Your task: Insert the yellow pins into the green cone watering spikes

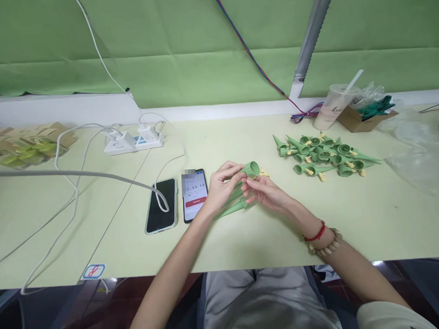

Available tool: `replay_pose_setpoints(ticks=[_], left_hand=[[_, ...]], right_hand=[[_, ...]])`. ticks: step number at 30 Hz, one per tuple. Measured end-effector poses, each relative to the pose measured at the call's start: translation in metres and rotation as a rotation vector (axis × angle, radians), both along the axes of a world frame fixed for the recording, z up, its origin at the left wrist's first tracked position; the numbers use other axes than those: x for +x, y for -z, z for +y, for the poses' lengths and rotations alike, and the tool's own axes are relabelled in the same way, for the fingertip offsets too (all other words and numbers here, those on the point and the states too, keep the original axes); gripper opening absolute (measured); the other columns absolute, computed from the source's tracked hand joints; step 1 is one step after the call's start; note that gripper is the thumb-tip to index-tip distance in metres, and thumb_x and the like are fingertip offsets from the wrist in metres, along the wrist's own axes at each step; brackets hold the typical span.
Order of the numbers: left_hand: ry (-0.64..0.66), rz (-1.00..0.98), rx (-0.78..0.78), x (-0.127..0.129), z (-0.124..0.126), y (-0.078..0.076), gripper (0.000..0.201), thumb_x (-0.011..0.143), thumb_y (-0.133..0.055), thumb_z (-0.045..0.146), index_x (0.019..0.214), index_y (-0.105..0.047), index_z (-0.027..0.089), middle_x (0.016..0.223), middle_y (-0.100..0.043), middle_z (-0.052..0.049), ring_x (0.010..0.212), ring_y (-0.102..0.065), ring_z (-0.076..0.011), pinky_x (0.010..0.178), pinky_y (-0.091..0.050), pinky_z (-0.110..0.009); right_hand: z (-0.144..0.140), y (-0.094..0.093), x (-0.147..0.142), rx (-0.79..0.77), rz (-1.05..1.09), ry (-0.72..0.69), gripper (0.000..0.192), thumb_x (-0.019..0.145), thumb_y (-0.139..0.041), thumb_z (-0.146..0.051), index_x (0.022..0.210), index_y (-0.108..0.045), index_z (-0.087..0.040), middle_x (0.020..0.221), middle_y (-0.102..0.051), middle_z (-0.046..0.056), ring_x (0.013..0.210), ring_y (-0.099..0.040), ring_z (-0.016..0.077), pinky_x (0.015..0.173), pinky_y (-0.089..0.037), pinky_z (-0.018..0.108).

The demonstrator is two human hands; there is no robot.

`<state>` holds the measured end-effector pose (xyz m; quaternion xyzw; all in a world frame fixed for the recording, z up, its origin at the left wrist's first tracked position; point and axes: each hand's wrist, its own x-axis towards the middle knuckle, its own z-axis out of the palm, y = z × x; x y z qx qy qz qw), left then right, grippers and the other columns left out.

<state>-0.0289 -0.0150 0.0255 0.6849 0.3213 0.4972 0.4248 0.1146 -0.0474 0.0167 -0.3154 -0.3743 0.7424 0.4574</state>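
Note:
My left hand (223, 183) is closed around a green plastic cone (252, 169), its round, ribbed open end facing up and to the right. Just below that opening, my right hand (266, 192) has its thumb and fingertips drawn together; whatever they pinch is too small or hidden to name. Under the two hands, other green cones (235, 208) lie on the table, partly covered by my fingers. Small yellow pieces (264, 173) show just behind my right hand.
A pile of green cones with yellow bits (323, 153) lies to the right. Behind it stand a drink cup (334, 107) and a cardboard box (355, 120). Two phones (162, 205) lie left of my hands, with white cables and a power strip (134, 142) beyond.

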Motion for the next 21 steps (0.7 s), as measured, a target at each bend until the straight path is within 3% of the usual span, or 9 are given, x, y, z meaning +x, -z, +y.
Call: replay_pose_setpoints(ticks=[7,9,13,15,17,21], left_hand=[[-0.145,0.151,0.118,0.0,-0.002,-0.003,0.018,0.077,-0.059,0.027,0.09,-0.07,0.02,0.084,-0.061,-0.004,0.079,-0.057,-0.0121,0.068,-0.046,-0.023],[-0.135,0.197,0.16,-0.001,-0.002,-0.002,0.02,0.077,-0.059,0.028,0.092,-0.069,0.02,0.085,-0.061,-0.004,0.079,-0.057,-0.012,0.067,-0.046,-0.023],[-0.129,0.282,0.217,-0.001,-0.001,0.005,0.023,0.08,-0.054,0.029,0.098,-0.067,0.02,0.088,-0.059,-0.005,0.08,-0.056,-0.0119,0.063,-0.046,-0.021],[-0.15,0.301,0.195,0.0,0.0,0.009,0.024,0.081,-0.052,0.03,0.098,-0.067,0.019,0.088,-0.058,-0.005,0.077,-0.055,-0.0115,0.058,-0.045,-0.02],[-0.153,0.277,0.151,0.001,0.001,0.011,0.024,0.082,-0.052,0.031,0.096,-0.068,0.018,0.089,-0.057,-0.005,0.075,-0.055,-0.0112,0.054,-0.044,-0.019],[-0.07,0.142,0.057,0.001,0.002,0.005,0.023,0.083,-0.05,0.03,0.091,-0.069,0.018,0.088,-0.056,-0.006,0.075,-0.054,-0.011,0.061,-0.045,-0.02]], right_hand=[[0.004,0.005,0.005,0.058,-0.203,0.158,0.025,0.066,-0.072,-0.036,0.081,-0.068,-0.016,0.071,-0.069,0.002,0.061,-0.066,0.0112,0.062,-0.056,0.023],[0.004,0.006,0.007,0.149,-0.308,0.215,0.026,0.066,-0.071,-0.036,0.084,-0.069,-0.017,0.074,-0.07,0.003,0.065,-0.067,0.015,0.065,-0.057,0.028],[0.003,0.012,0.007,0.399,-0.555,0.475,0.019,0.068,-0.068,-0.036,0.076,-0.07,-0.018,0.076,-0.07,0.002,0.074,-0.068,0.0214,0.072,-0.056,0.034],[0.004,0.014,0.007,0.427,-0.593,0.514,0.02,0.068,-0.068,-0.037,0.073,-0.069,-0.018,0.072,-0.069,0.003,0.072,-0.067,0.0217,0.069,-0.055,0.033],[0.006,0.011,0.008,0.343,-0.533,0.432,0.025,0.066,-0.07,-0.041,0.074,-0.068,-0.017,0.068,-0.068,0.003,0.065,-0.066,0.0188,0.063,-0.055,0.031],[0.007,0.001,0.012,0.122,-0.273,0.068,0.04,0.068,-0.064,-0.053,0.077,-0.066,-0.014,0.058,-0.062,0.0,0.051,-0.062,0.0112,0.055,-0.054,0.024]])
